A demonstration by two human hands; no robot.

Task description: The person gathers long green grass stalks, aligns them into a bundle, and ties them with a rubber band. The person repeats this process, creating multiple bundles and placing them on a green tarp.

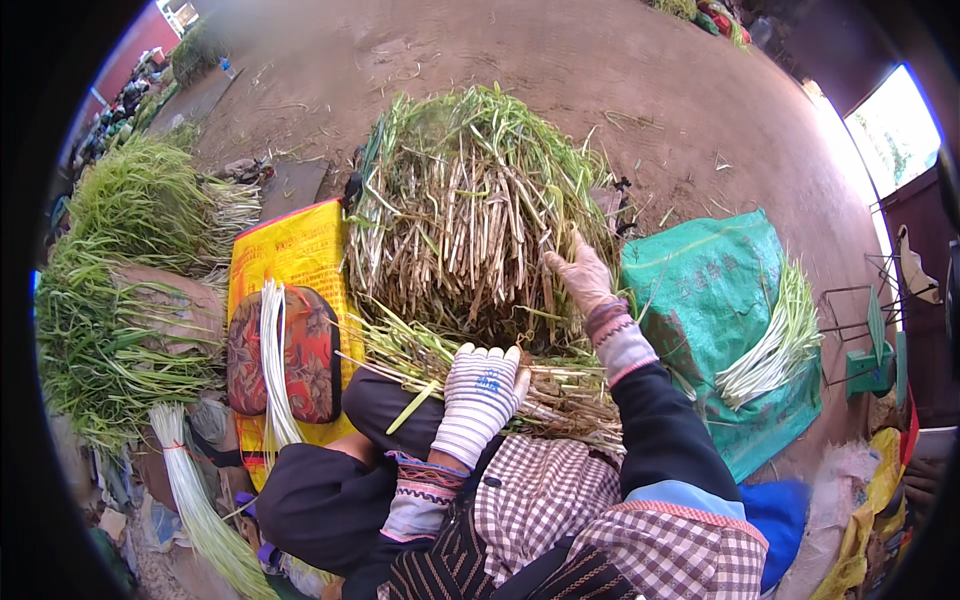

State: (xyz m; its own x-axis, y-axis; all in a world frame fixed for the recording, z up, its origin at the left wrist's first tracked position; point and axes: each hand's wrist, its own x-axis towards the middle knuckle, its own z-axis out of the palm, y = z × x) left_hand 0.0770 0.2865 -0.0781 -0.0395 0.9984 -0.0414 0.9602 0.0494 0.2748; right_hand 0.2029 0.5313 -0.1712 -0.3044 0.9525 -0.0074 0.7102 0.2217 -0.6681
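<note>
My left hand (484, 397), in a white striped glove, is curled over a layer of dry and green stalks (562, 397) across my lap. Its palm side is hidden. A yellow-green stalk (412, 407) juts out beside it. My right hand (581, 277) reaches to the right side of a large heap of leafy stalks (480, 210), thumb and forefinger apart, with nothing visible between them. Brown, dry stem ends face me; green leaves lie at the top and far side of the heap.
At right, a green woven sack (697, 277) bears a bunch of pale stems (772, 345). On the left, white stems (277, 360) cross a patterned cushion (315, 345) on a yellow sack (292, 225). Farther left are green-leaf heaps (135, 202) and a tied bundle (176, 450).
</note>
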